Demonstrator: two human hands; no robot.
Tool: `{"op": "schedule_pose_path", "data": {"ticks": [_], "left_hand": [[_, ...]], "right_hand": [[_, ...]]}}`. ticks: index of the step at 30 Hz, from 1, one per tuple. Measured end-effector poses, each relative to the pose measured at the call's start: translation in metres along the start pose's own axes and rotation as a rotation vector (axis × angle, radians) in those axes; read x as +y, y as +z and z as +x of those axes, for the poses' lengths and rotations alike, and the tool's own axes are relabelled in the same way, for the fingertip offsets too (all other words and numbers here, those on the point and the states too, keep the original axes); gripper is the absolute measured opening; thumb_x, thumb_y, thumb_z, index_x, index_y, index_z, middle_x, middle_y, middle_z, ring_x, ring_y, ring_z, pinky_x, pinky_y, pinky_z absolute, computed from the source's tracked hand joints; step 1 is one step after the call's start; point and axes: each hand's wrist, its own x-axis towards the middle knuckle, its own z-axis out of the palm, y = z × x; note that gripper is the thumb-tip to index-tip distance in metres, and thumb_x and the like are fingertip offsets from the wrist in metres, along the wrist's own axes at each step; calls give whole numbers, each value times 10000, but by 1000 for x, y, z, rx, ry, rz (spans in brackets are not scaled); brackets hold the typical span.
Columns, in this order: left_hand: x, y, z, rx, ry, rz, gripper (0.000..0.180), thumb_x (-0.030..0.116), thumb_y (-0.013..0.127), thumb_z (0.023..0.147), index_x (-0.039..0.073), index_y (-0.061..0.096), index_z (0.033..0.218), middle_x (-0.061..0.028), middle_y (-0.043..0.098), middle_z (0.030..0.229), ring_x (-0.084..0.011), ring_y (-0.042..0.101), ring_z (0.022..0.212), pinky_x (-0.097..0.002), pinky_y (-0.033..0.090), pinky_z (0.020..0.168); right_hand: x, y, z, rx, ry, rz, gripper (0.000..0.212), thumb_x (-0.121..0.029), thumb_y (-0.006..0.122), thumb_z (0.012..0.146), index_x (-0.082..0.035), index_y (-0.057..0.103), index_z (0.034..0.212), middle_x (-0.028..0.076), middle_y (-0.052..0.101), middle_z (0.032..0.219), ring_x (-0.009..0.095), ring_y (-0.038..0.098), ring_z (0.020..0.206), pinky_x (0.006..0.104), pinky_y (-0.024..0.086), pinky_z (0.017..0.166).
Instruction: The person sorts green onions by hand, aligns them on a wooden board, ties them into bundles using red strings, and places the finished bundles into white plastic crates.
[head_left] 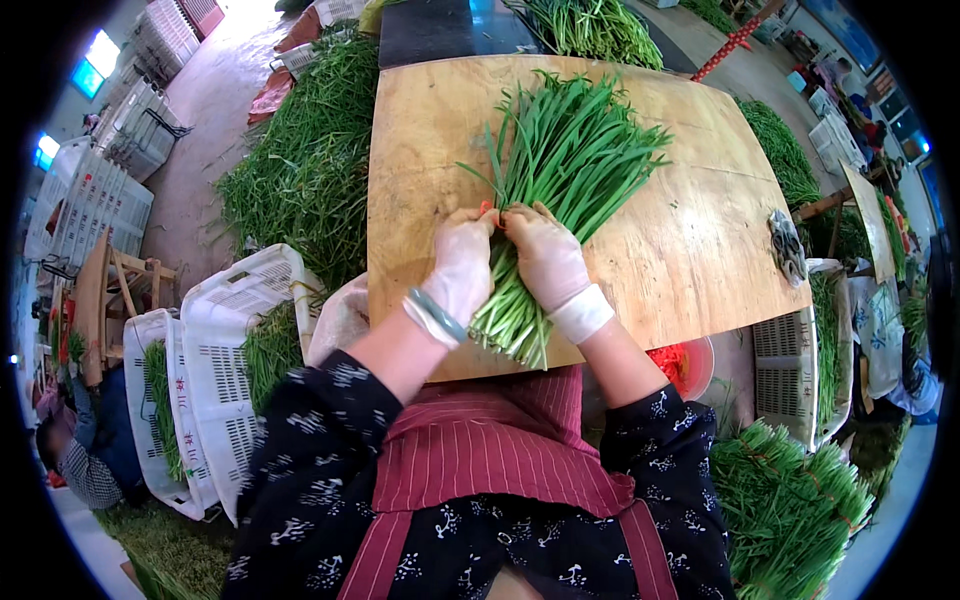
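A bunch of garlic chives [590, 165] lies on the wooden board, leaves fanned away from me and pale cut stems [515, 325] toward me. Both hands wear thin whitish gloves. At the bunch's left side, my left hand [462, 262] is closed, pinching an orange-red tie [486, 208] at its fingertips. My right hand [548, 262] rests across the stems with its fingers closed; its fingertips meet the same tie close to the left hand's. How far the tie goes round the bunch is hidden by the hands.
The plywood board [700, 240] carries a small dark bundle [786, 248] at its right edge. Loose greens [310, 160] heap at the left. White crates [225, 350] stand lower left. A pink tub of red ties [690, 365] sits below the board, with bundled chives [790, 500] lower right.
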Motion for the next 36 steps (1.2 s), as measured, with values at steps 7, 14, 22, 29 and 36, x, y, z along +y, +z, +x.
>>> {"op": "schedule_pose_path", "data": {"ticks": [7, 14, 22, 29, 36], "left_hand": [[-25, -6, -7, 171, 500, 287, 69, 51, 633, 775, 16, 593, 731, -24, 570, 707, -110, 492, 636, -248, 400, 600], [-9, -7, -11, 112, 428, 275, 54, 43, 620, 778, -6, 607, 759, 5, 553, 659, -68, 434, 601, -227, 371, 548], [-9, -4, -13, 135, 442, 295, 20, 9, 624, 760, -9, 616, 755, -9, 564, 660, -77, 454, 621, -230, 386, 574], [-6, -8, -10, 140, 566, 565, 44, 13, 636, 719, -2, 617, 756, -101, 602, 714, -193, 537, 648, -294, 424, 629], [-3, -9, -14, 96, 843, 835, 82, -4, 634, 711, -9, 623, 792, -118, 612, 791, -184, 570, 738, -278, 441, 689]], "right_hand": [[-4, 5, 2, 266, 74, 502, 90, 12, 561, 780, -13, 573, 866, 114, 639, 906, 230, 620, 847, 296, 476, 779], [-6, 6, 5, 76, 120, 93, 40, -27, 508, 746, -43, 523, 779, 136, 593, 748, 307, 585, 724, 386, 457, 835], [-5, 4, 8, -5, 100, -26, 72, -1, 472, 719, -48, 508, 758, 138, 576, 712, 313, 582, 719, 373, 460, 812], [-9, -2, 13, -56, 108, -9, 77, -1, 462, 732, -47, 517, 759, 143, 577, 709, 308, 583, 724, 364, 457, 802], [-6, 2, 9, 28, 145, 106, 94, -8, 457, 755, -41, 534, 797, 154, 588, 751, 321, 580, 750, 396, 446, 839]]}}
